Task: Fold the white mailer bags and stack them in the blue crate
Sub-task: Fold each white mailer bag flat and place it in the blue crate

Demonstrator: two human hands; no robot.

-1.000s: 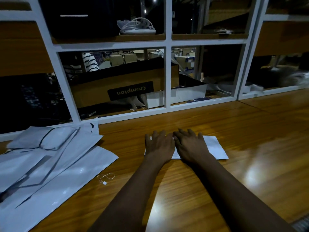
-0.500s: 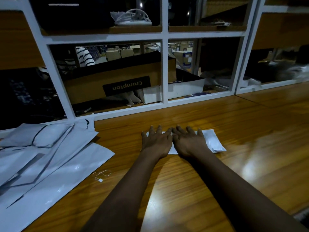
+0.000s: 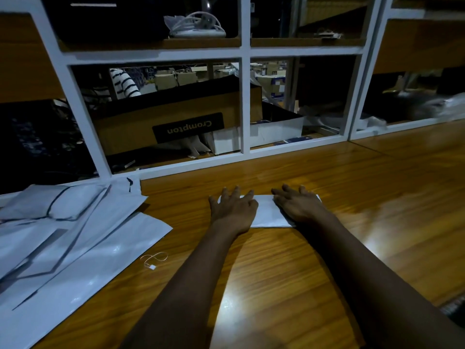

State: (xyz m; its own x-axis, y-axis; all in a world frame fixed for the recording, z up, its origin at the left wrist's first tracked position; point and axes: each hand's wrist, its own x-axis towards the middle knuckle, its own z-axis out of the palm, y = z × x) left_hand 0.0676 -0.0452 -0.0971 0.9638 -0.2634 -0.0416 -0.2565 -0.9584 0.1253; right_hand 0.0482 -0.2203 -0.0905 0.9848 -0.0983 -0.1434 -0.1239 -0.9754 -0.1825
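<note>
A folded white mailer bag point(image 3: 266, 210) is seen lying flat on the wooden table point(image 3: 339, 260), near its far edge and just in front of the white shelf frame point(image 3: 245, 102); it is pressed down at either end by the left hand point(image 3: 232, 210) and the right hand point(image 3: 298, 207), whose fingers are laid straight and slightly spread, curled round nothing; a bare strip of the bag is left showing between the two hands, and most of its ends is covered by them. A loose pile of unfolded mailer bags point(image 3: 75, 243), smooth, glossy and edged with dark lines, is spread over the left side of the table, well apart from the folded one; a thin looped string with a small tag point(image 3: 153, 259) lies just beside the pile's near edge. The tabletop is of polished, striped wood on which light is reflected. Behind the frame, a brown cardboard box point(image 3: 176, 127) printed "Crompton" upside down is held in the lower left compartment, and a low white box point(image 3: 276, 132) stands to its right; what is inside them cannot be told; a coiled white object point(image 3: 196, 26) rests on the shelf above; a striped sleeve point(image 3: 124, 83) is glimpsed beyond the cardboard box.
</note>
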